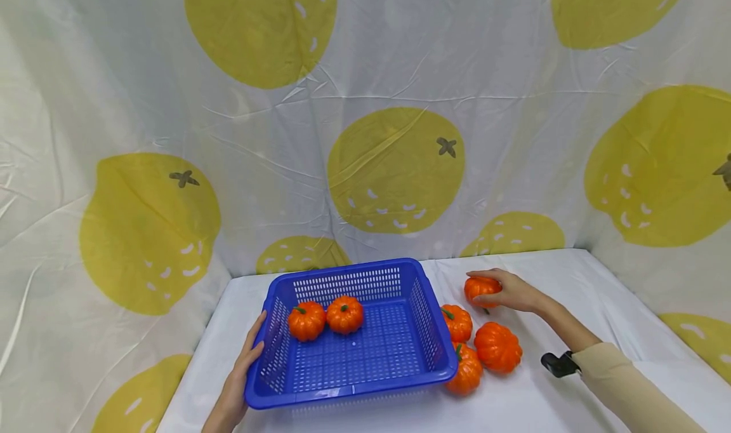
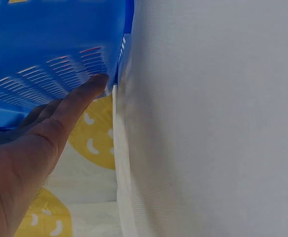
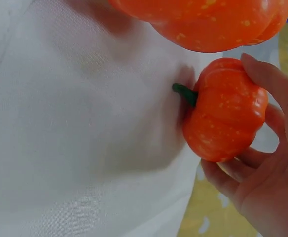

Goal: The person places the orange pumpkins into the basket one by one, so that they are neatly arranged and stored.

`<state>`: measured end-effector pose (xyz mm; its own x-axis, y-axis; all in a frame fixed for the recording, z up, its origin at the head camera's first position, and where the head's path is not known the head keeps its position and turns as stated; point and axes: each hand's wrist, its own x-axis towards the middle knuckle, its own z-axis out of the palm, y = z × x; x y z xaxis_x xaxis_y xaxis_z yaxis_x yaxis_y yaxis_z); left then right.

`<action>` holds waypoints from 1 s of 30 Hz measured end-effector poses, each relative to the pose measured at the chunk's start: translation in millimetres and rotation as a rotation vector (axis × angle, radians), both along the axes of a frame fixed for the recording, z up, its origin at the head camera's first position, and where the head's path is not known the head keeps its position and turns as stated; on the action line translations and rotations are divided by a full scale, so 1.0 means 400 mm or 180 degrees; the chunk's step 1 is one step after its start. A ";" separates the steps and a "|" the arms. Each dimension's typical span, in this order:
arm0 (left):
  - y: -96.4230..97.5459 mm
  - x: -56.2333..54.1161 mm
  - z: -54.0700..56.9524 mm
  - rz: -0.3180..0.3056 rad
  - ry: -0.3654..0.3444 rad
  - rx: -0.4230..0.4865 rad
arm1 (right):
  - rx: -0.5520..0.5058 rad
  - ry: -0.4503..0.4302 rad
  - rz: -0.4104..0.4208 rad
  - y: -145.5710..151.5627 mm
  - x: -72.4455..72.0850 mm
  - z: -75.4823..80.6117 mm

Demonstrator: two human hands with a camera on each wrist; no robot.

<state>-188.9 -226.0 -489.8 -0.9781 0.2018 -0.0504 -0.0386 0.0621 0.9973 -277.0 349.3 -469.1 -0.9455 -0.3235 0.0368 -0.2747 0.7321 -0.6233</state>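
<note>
A blue plastic basket with slotted walls stands on the table, with two small orange pumpkins inside at its left. My left hand lies along the basket's left side, fingers fairly straight. In the left wrist view those fingers touch the slotted outer wall. At the table's back right, my right hand grips another pumpkin between thumb and fingers, its green stem pointing away from the palm. Three more pumpkins sit between the basket and my right forearm; the basket's rim partly hides two.
White cloth covers the table. A curtain with large yellow lemons hangs close behind and on both sides. A black device sits at my right wrist by the beige sleeve.
</note>
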 end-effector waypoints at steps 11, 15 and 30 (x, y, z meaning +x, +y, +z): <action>-0.001 0.001 -0.001 -0.0023 -0.0034 0.0026 | -0.0101 -0.0152 -0.0203 0.024 0.035 -0.001; -0.003 0.002 -0.002 -0.0010 -0.0054 0.0024 | -0.0153 -0.0198 -0.0257 0.030 0.040 -0.006; -0.001 0.003 0.001 -0.0015 -0.0050 0.0020 | -0.0088 0.0085 -0.0199 0.028 0.032 -0.020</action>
<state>-187.7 -226.3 -489.3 -0.9763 0.2067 -0.0646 -0.0541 0.0560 0.9970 -264.2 360.6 -477.2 -0.9624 -0.2624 0.0704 -0.2459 0.7311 -0.6365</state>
